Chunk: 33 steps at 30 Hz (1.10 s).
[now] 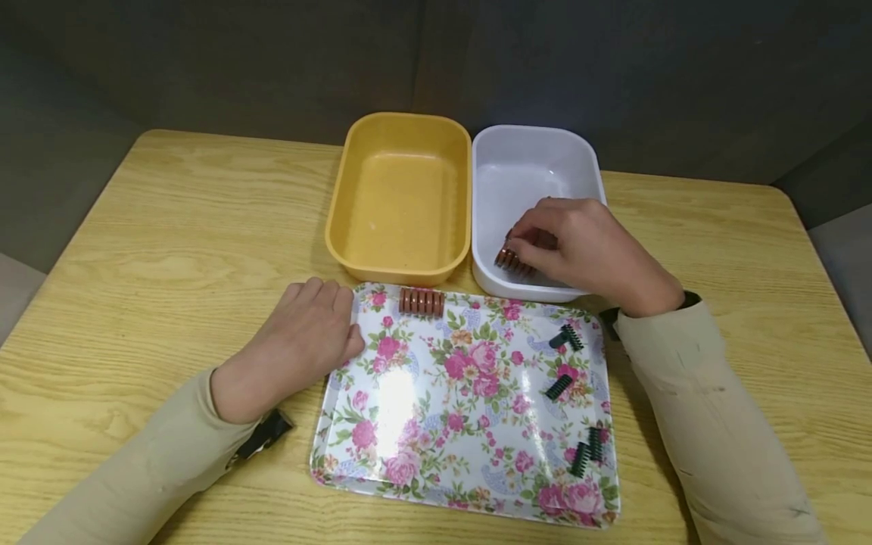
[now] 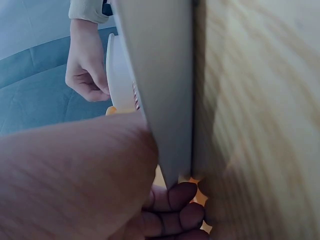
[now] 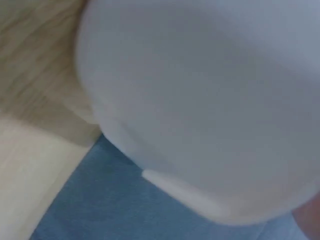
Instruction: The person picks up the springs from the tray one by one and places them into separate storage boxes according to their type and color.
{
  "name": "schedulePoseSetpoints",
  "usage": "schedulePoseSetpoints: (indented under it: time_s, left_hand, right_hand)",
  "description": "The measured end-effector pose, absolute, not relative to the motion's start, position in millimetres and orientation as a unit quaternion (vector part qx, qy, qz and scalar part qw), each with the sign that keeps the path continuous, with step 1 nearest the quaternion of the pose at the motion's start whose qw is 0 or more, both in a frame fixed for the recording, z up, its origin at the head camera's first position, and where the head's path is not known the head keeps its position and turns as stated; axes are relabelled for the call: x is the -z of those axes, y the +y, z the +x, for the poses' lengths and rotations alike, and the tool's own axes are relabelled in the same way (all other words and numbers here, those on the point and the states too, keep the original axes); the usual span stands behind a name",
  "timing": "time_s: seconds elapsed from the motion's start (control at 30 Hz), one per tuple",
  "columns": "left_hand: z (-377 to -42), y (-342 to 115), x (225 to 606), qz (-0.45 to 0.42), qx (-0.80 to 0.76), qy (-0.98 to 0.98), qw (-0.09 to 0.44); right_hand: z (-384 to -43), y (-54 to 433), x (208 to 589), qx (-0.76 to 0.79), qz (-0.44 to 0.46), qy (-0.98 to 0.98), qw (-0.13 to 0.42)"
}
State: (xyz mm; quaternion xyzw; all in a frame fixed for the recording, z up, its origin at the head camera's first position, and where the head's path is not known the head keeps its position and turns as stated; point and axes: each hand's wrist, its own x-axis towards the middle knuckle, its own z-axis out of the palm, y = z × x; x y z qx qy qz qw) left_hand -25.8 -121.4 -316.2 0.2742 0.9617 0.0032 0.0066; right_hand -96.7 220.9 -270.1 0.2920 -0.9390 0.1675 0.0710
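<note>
My left hand (image 1: 296, 341) grips the floral tray (image 1: 436, 378) at its far left corner. In the left wrist view the curled fingers (image 2: 182, 195) show at the tray's edge. My right hand (image 1: 579, 242) reaches into the white bin (image 1: 538, 136), thumb and forefinger pinching at a brown coil spring (image 1: 512, 260) near the bin's front wall. The fingers partly cover this spring. Another brown coil spring (image 1: 421, 303) lies along the tray's far edge. Several small dark green springs (image 1: 559, 387) lie on the tray's right side.
A yellow bin (image 1: 398, 272) stands left of the white one, their rims side by side, both just behind the tray. All of it rests on a wooden table (image 1: 170, 250), with a dark grey panel (image 1: 272, 68) behind its far edge.
</note>
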Motion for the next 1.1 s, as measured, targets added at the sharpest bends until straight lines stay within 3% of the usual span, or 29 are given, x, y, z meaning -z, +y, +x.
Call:
schedulePoseSetpoints:
  time_s: [0.67, 0.83, 1.1]
  left_hand:
    - [-26.4, -115.8, 316.7, 0.284, -0.002, 0.959, -0.008]
    - [-28.2, -110.6, 315.9, 0.274, -0.001, 0.961, 0.014]
    - [-30.1, -102.5, 316.7, 0.268, -0.002, 0.962, 0.043]
  right_hand:
    - [-67.8, 199.5, 246.5, -0.172, 0.367, -0.905, 0.127]
    - [-61.5, 195.9, 246.5, -0.16, 0.394, -0.893, 0.146]
    - [-50.6, 183.9, 248.9, -0.167, 0.423, -0.883, 0.118]
